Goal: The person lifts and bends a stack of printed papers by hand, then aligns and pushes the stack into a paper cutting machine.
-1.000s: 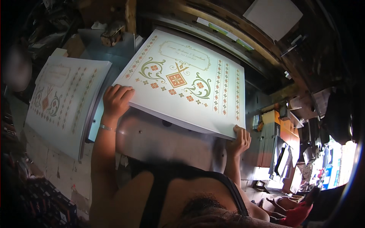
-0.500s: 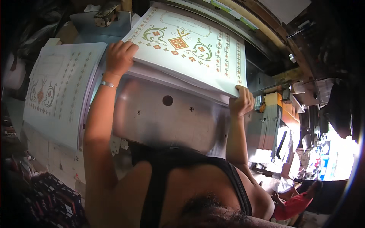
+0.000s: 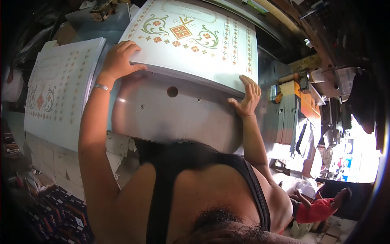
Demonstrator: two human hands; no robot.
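Observation:
A thick stack of white printed sheets (image 3: 239, 49) with orange and green floral patterns lies on a metal table (image 3: 158, 122) in front of me. At its near left corner, my left hand (image 3: 122, 61) rests with the fingers over the edge and the thumb stretched out along the front side. My right hand (image 3: 248, 95) is at the near right corner, fingertips on the sheets and thumb spread wide. Both hands are open, pressed to the stack rather than closed round it. The far edge of the stack runs out of the picture.
To the left stands a second stack of similarly patterned sheets (image 3: 61, 85). Machine rails and a beam (image 3: 300, 24) cross the far side. Dark printed boxes (image 3: 61, 213) are piled at lower left. A person in a red top (image 3: 315, 209) is at lower right.
Both hands have loosened from the near corners, and their thumbs have spread out. The raised, bent near edge of the sheets now lies flat and even. The whole view has shifted slightly.

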